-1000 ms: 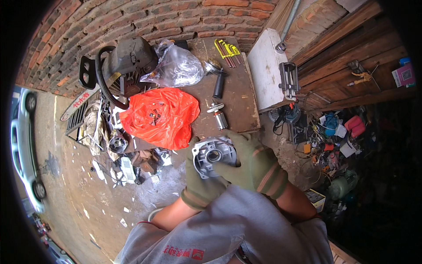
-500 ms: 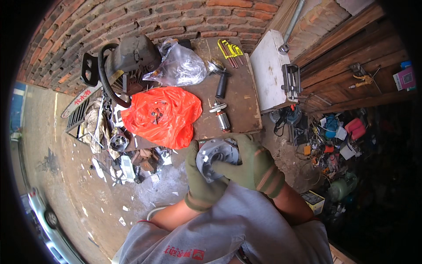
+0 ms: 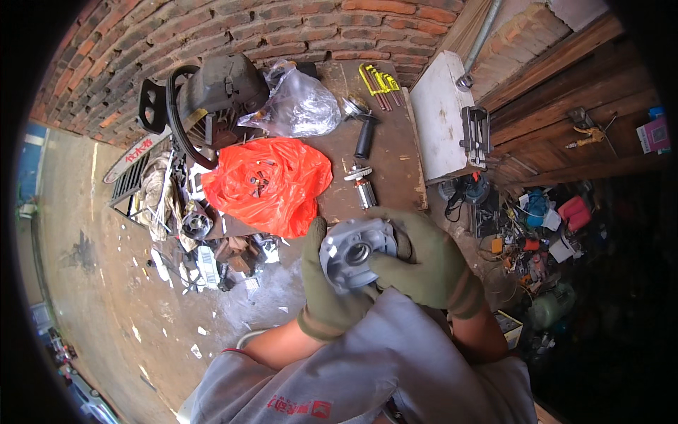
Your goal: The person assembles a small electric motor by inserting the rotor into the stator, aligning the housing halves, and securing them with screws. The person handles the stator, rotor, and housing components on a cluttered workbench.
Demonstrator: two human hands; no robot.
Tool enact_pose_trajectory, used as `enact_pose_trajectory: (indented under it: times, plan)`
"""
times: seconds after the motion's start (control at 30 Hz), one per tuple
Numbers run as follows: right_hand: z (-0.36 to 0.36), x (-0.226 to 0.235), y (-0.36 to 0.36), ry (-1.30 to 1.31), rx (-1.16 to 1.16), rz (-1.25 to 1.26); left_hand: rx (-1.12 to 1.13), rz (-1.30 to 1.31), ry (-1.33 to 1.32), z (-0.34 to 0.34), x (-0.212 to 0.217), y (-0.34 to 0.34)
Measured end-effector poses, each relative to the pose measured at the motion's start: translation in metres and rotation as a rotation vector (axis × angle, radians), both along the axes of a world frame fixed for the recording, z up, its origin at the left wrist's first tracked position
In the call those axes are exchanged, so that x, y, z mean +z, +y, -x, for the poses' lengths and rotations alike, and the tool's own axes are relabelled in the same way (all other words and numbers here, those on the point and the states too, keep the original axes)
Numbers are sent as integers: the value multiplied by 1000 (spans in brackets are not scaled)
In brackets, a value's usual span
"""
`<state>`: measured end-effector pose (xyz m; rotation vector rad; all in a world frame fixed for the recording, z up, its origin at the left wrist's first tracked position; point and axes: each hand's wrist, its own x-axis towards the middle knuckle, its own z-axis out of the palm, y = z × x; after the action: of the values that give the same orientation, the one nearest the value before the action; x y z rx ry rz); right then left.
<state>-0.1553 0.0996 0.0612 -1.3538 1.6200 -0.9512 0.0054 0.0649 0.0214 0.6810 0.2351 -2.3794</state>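
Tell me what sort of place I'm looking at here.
Likely an outdoor repair spot for small engines: a chainsaw body and hex keys lie on a wooden bench against a brick wall, and both gloved hands hold a grey metal housing.

Two gloved hands, the left hand (image 3: 326, 293) and the right hand (image 3: 424, 265), share one grey metal housing (image 3: 353, 251). On the surface (image 3: 395, 152) lie one orange bag (image 3: 268, 184), one clear bag (image 3: 300, 106), one black handle (image 3: 364, 138), one geared shaft (image 3: 363, 187) and one set of yellow hex keys (image 3: 378, 81). One chainsaw body (image 3: 212, 99) stands beside one white panel (image 3: 441, 124).
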Motion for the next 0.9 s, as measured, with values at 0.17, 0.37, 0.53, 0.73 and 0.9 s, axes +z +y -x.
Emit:
enact_pose_trajectory:
  times: [0.17,0.37,0.53,0.73,0.9]
  plan:
    - [4,4,-1,-188,-25,-182,-31,-34,114,3,-7,-4]
    - [-4,-7,-4,185,-26,43,35,3,55,5,-9,-2]
    - [-16,-6,-9,221,-112,-28,44,12,-33,6,-6,-2]
    - [-22,-8,-8,289,-160,-49,65,89,20,5,-15,4]
    - [-12,-10,-8,145,-81,64,53,77,-14,4,-10,1]
